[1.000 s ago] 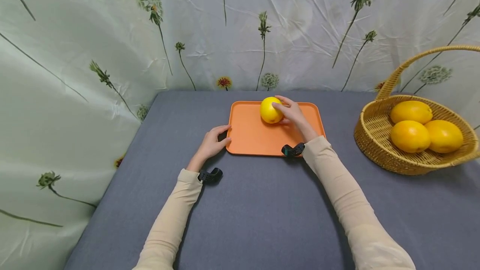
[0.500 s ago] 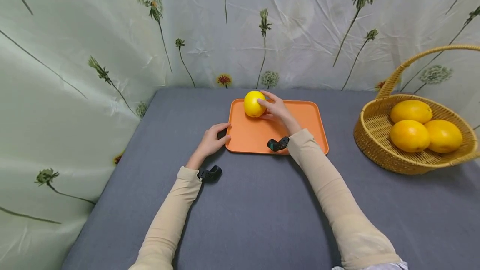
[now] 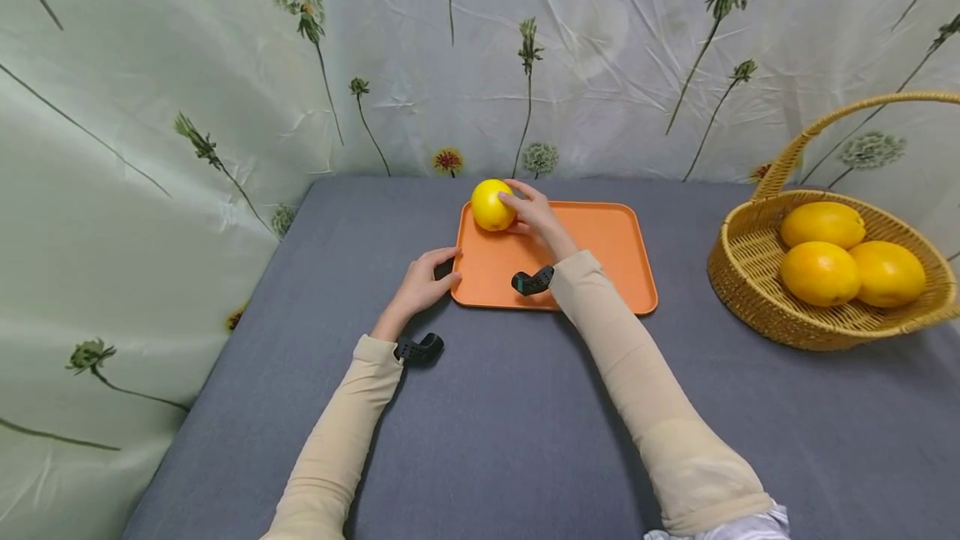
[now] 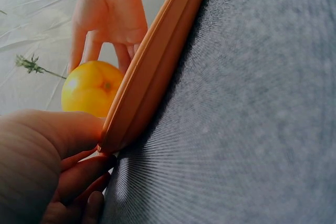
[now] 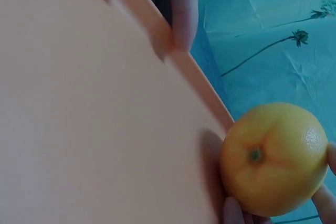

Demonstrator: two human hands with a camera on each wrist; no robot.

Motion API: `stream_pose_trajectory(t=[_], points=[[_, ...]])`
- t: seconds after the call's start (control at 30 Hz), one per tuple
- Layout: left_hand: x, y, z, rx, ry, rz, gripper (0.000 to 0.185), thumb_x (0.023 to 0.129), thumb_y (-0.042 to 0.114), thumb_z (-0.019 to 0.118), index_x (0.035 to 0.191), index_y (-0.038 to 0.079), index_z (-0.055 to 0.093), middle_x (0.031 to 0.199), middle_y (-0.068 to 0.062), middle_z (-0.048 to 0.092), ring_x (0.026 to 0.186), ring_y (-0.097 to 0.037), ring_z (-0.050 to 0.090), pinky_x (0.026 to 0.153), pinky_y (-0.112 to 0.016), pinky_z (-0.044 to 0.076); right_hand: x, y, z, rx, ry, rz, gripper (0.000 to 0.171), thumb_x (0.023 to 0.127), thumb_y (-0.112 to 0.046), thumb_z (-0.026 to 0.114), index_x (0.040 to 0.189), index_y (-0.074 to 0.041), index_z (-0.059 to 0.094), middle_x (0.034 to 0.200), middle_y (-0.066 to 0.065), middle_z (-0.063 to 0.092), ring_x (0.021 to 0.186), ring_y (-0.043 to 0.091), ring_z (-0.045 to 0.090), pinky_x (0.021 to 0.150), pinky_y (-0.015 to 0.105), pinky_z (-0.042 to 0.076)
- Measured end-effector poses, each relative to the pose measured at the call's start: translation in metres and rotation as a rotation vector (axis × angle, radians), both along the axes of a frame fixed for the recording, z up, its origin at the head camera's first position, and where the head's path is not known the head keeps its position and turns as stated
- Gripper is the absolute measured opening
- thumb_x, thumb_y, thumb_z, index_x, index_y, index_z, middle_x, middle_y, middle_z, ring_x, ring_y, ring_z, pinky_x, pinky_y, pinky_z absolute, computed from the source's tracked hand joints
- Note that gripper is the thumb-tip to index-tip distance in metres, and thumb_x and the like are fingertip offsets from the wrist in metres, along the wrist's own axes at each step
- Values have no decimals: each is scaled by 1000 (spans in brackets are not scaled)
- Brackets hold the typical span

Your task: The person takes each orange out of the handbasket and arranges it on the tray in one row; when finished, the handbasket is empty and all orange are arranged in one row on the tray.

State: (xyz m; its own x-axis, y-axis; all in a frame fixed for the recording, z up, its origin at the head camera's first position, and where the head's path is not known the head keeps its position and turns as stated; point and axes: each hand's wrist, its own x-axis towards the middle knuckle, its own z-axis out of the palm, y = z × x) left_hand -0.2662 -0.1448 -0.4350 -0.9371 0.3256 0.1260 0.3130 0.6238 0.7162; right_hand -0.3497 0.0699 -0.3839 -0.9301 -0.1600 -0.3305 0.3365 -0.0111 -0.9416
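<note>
At right, across roomy cloth (image 3: 682, 248), the basket (image 3: 738, 311) holds three fruits (image 3: 820, 273). At the tray's (image 3: 600, 248) far-left corner your right hand (image 3: 534, 211) grips the yellow fruit (image 3: 489, 205); your left hand (image 3: 422, 283), fingers (image 3: 442, 256) apart, touches the left rim.

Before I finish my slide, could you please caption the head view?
Right hand holds a yellow fruit at the far left corner of an orange tray; left hand touches its edge.

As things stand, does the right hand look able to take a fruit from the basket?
Probably not yet: the right hand holds the yellow fruit at the far left corner of the orange tray. With that hand freed, the way looks open, since nothing covers the three fruits in the basket.
</note>
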Motion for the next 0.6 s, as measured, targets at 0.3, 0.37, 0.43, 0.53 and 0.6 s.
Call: stream_pose_trajectory(t=[0.3, 0.37, 0.43, 0.53, 0.6], points=[[0, -1, 0, -4, -15, 12, 49, 87, 13, 61, 134, 3, 51, 139, -18, 51, 133, -33, 42, 113, -48, 32, 4, -15, 0, -9, 15, -49, 53, 94, -25, 55, 144, -24, 38, 146, 13, 34, 128, 34, 48, 103, 44, 46], [0, -1, 0, -6, -20, 14, 49, 87, 13, 61, 134, 4, 51, 139, -17, 50, 133, -33, 42, 113, -48, 32, 5, -18, 0, 8, 23, -59, 53, 93, -26, 56, 143, -22, 39, 144, 13, 36, 127, 34, 50, 102, 43, 47], [-1, 0, 0, -3, -20, 16, 49, 87, 13, 61, 134, 3, 51, 139, -18, 51, 133, -33, 42, 113, -48, 32, 6, -20, 1, 30, 30, -71, 53, 93, -27, 56, 142, -21, 39, 143, 13, 37, 126, 33, 50, 101, 42, 48], [-1, 0, -1, -3, -21, 21, 48, 87, 13, 61, 134, 4, 52, 138, -17, 51, 133, -33, 42, 113, -47, 32, 6, -23, 1, 66, 29, -90, 54, 92, -30, 58, 141, -19, 39, 143, 12, 38, 124, 32, 52, 100, 41, 49], [-1, 1, -1, -2, -21, 21, 48, 87, 13, 61, 134, 4, 52, 138, -17, 51, 133, -33, 42, 113, -47, 32, 6, -25, 0, 83, 23, -105, 54, 91, -32, 58, 140, -18, 39, 143, 12, 38, 122, 32, 54, 99, 40, 50]])
